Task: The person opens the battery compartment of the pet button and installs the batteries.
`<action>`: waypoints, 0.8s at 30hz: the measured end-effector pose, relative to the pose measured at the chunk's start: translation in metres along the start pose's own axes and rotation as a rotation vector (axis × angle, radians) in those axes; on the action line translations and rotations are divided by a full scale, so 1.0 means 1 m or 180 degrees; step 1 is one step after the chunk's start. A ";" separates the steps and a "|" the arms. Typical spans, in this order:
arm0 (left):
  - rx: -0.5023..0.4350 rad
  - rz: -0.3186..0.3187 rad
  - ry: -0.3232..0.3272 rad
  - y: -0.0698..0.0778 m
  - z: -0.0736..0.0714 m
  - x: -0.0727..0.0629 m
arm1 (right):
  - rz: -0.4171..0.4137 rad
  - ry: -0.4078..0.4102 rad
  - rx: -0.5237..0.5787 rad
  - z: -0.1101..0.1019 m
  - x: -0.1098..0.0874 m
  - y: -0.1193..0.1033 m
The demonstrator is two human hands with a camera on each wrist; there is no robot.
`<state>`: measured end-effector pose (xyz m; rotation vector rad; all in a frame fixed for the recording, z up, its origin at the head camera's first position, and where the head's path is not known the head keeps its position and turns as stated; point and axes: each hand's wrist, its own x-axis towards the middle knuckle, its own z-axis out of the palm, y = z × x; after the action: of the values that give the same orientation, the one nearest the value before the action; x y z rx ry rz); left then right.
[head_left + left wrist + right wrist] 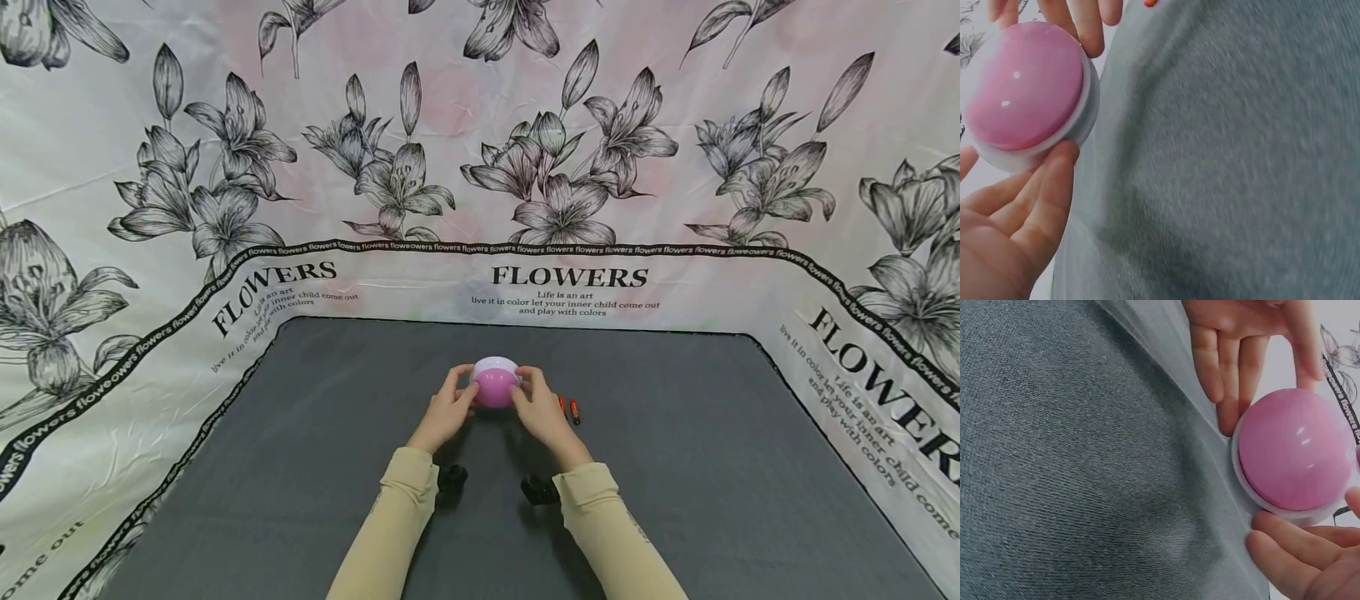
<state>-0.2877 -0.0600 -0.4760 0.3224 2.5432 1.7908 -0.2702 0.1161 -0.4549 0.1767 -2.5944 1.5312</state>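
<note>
A round push button with a glossy pink dome (496, 388) and a white base (1088, 109) is held up between both hands, over the far-middle part of the table. My left hand (447, 412) grips its left edge, thumb at the front and fingers around the side of the base. From the opposite side, my right hand (542, 414) holds the right edge the same way. In the right wrist view, the dome (1294, 450) faces the camera and fingertips of both hands touch the white rim. The underside of the base is hidden.
Just right of my right hand, two small orange-and-black batteries (575, 412) lie on the dark grey tabletop (675, 467), one partly covered by the hand. A white cloth wall (420, 287) printed with flowers and lettering rises behind the table's far edge and along both sides.
</note>
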 end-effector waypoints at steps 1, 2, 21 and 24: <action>-0.0063 -0.0017 0.0033 0.000 0.000 0.000 | -0.0004 0.0039 0.0033 0.000 -0.001 0.000; -0.0117 -0.0029 0.0073 0.001 0.000 0.000 | -0.0009 0.0087 0.0082 0.000 -0.001 0.000; -0.0671 0.0135 0.0004 0.007 -0.012 -0.003 | -0.0179 -0.0159 0.1151 -0.015 0.001 0.005; -0.0736 0.0097 -0.0153 0.008 -0.016 -0.003 | -0.0205 -0.0327 0.1228 -0.018 0.000 0.007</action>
<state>-0.2855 -0.0729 -0.4634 0.3934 2.2806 2.0352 -0.2707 0.1347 -0.4522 0.3793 -2.3080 2.0312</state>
